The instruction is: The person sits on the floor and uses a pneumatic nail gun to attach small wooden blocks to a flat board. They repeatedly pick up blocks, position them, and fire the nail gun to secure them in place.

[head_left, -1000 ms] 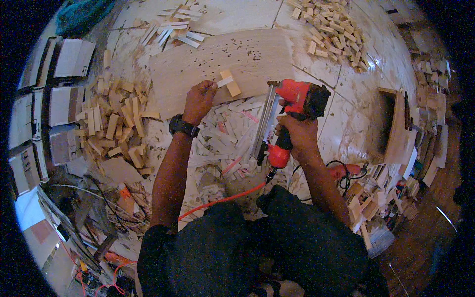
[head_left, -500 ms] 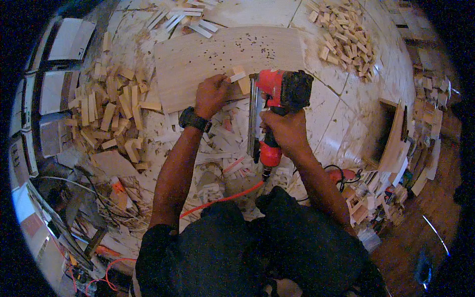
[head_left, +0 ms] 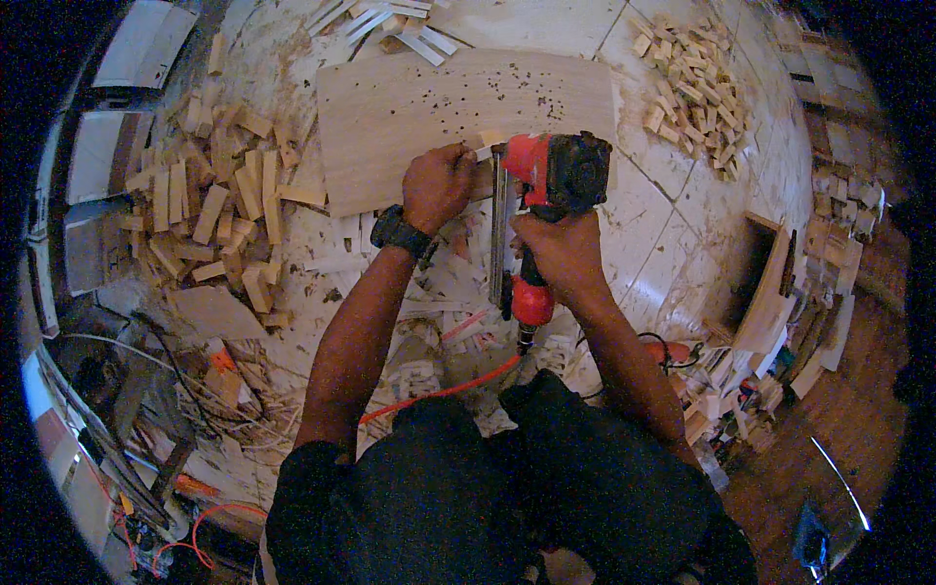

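Hands over a wooden board (head_left: 429, 117) on the floor, right hand (head_left: 561, 255) gripping a red nail gun (head_left: 548, 185), left hand (head_left: 439, 185) closed, apparently pinning a small wood block (head_left: 485, 144) against the board.

black wristwatch (head_left: 398, 231) (left wrist), dark clothing (head_left: 507, 487)

Right hand (head_left: 561, 255) wrapped round the grip of a red nail gun (head_left: 546, 185), nose down at the lower edge of a pale wooden board (head_left: 439, 112) on the floor (head_left: 673, 205). Left hand (head_left: 439, 183), black wristwatch (head_left: 402, 234), closed over a small wood block (head_left: 485, 144) just beside the gun's nose. Orange hose (head_left: 439, 392) runs from the gun base. Pile of wood blocks (head_left: 210, 210) left of the board, another pile (head_left: 697, 93) upper right. Loose strips (head_left: 395, 21) above the board.
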`<action>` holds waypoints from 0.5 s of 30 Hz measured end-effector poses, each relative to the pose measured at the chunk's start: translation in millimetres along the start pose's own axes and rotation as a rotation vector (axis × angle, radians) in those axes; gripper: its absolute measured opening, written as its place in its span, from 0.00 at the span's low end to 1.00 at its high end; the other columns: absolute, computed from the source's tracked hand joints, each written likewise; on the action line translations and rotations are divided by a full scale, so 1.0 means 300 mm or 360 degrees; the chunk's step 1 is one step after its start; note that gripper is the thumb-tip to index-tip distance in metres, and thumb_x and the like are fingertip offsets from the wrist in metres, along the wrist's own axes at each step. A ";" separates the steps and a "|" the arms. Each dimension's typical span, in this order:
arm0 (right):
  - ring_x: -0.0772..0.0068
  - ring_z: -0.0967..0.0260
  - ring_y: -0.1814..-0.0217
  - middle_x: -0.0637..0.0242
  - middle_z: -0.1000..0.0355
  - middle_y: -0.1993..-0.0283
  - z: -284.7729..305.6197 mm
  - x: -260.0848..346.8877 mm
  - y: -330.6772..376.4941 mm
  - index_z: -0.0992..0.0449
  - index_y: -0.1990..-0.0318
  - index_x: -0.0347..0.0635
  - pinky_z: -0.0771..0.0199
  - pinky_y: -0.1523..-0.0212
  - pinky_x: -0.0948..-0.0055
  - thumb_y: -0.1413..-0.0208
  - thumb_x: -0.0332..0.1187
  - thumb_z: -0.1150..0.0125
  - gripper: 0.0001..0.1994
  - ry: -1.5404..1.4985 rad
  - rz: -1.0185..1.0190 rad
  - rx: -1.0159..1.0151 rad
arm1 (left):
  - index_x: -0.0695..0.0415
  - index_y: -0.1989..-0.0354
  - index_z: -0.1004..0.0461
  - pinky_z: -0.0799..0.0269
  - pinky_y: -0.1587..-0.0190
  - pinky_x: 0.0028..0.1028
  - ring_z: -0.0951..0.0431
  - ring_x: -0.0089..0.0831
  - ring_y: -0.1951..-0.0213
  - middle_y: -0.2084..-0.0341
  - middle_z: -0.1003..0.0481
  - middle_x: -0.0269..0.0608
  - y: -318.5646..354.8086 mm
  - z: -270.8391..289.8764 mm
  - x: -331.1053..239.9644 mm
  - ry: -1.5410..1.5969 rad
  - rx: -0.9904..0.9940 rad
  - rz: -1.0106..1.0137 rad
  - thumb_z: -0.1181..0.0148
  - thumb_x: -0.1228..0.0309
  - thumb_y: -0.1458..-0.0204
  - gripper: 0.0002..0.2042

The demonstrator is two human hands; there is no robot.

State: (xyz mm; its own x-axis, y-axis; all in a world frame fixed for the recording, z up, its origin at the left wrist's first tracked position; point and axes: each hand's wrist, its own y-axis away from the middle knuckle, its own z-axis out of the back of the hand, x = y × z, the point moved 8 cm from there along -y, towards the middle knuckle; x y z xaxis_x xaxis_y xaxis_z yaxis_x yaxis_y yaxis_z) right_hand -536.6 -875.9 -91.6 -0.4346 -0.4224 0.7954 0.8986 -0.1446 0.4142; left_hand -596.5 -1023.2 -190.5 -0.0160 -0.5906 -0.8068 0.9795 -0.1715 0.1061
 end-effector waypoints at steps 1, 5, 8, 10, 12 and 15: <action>0.74 0.31 0.80 0.66 0.30 0.77 -0.002 0.005 -0.002 0.30 0.65 0.36 0.29 0.78 0.74 0.58 0.24 0.40 0.10 0.0003 0.0037 -0.0001 | 0.59 0.66 0.22 0.29 0.65 0.44 0.24 0.51 0.71 0.76 0.24 0.53 -0.001 -0.003 0.003 0.0024 0.0019 0.0019 0.51 0.60 0.48 0.16; 0.75 0.31 0.80 0.67 0.31 0.78 -0.007 0.004 -0.004 0.30 0.66 0.36 0.29 0.78 0.73 0.57 0.24 0.41 0.09 -0.0004 0.0039 -0.0009 | 0.58 0.66 0.22 0.29 0.66 0.45 0.24 0.52 0.72 0.76 0.24 0.54 -0.001 -0.002 0.001 0.0080 0.0049 0.0065 0.51 0.60 0.48 0.15; 0.75 0.32 0.80 0.67 0.31 0.78 -0.013 -0.007 -0.007 0.30 0.66 0.37 0.30 0.78 0.72 0.58 0.25 0.41 0.09 0.0111 -0.0064 0.0035 | 0.57 0.67 0.22 0.29 0.67 0.45 0.24 0.52 0.72 0.77 0.24 0.54 0.002 0.002 -0.007 0.0043 0.0054 0.0068 0.51 0.60 0.48 0.15; 0.75 0.32 0.79 0.68 0.31 0.78 -0.017 0.001 -0.010 0.30 0.67 0.37 0.30 0.77 0.72 0.58 0.25 0.41 0.08 0.0203 -0.0074 0.0058 | 0.57 0.67 0.22 0.28 0.67 0.45 0.24 0.52 0.72 0.77 0.24 0.54 0.002 0.003 -0.008 0.0026 0.0044 0.0056 0.51 0.60 0.48 0.15; 0.74 0.32 0.79 0.68 0.31 0.78 -0.018 0.025 -0.015 0.30 0.67 0.38 0.30 0.77 0.72 0.58 0.25 0.42 0.09 0.0259 -0.0003 0.0055 | 0.57 0.67 0.22 0.28 0.67 0.44 0.24 0.52 0.72 0.76 0.24 0.53 0.001 0.002 -0.003 0.0034 0.0021 0.0037 0.51 0.60 0.48 0.15; 0.74 0.32 0.79 0.67 0.31 0.78 -0.014 0.053 -0.025 0.30 0.67 0.38 0.30 0.77 0.71 0.59 0.25 0.42 0.09 0.0266 0.0063 0.0058 | 0.57 0.66 0.22 0.27 0.66 0.44 0.23 0.52 0.72 0.75 0.24 0.53 -0.001 -0.016 0.015 -0.0003 0.0075 0.0057 0.51 0.60 0.48 0.15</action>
State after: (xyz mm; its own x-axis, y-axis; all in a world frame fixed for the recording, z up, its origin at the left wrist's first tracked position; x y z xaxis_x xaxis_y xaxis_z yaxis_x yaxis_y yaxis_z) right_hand -550.0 -885.2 -84.1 -0.3803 -0.5706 0.7278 0.9107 -0.0939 0.4023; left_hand -595.9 -1022.0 -197.0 0.0184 -0.5984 -0.8010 0.9689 -0.1870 0.1620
